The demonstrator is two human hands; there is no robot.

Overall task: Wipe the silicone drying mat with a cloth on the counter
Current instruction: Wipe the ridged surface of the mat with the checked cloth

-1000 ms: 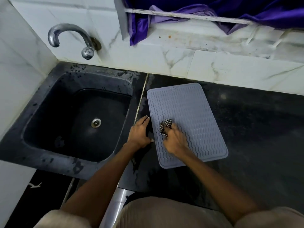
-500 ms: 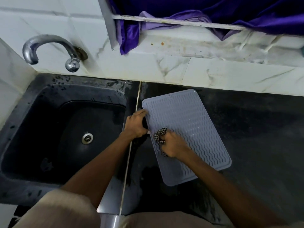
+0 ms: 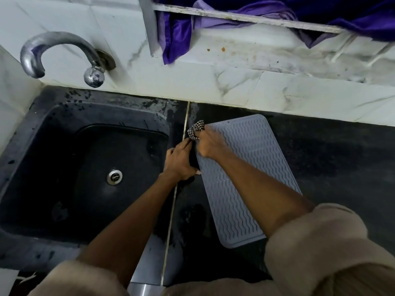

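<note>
A grey silicone drying mat point(image 3: 250, 167) with a wavy ribbed surface lies on the black counter point(image 3: 331, 159), just right of the sink. My right hand point(image 3: 210, 144) is closed around a bunched black-and-white checked cloth point(image 3: 196, 129) and presses it on the mat's far left corner. My left hand point(image 3: 181, 161) rests flat on the counter at the mat's left edge, its thumb touching that edge. My right forearm crosses the mat and hides part of its middle.
A black sink point(image 3: 85, 167) with a metal drain point(image 3: 114, 176) sits to the left. A curved metal tap point(image 3: 62, 54) sticks out of the white marble wall above it. Purple fabric point(image 3: 177, 37) hangs over a ledge at the back.
My right hand has slid the cloth from the mat's middle left up to its far left corner. My left hand stays against the mat's left edge. The camera has moved closer.
</note>
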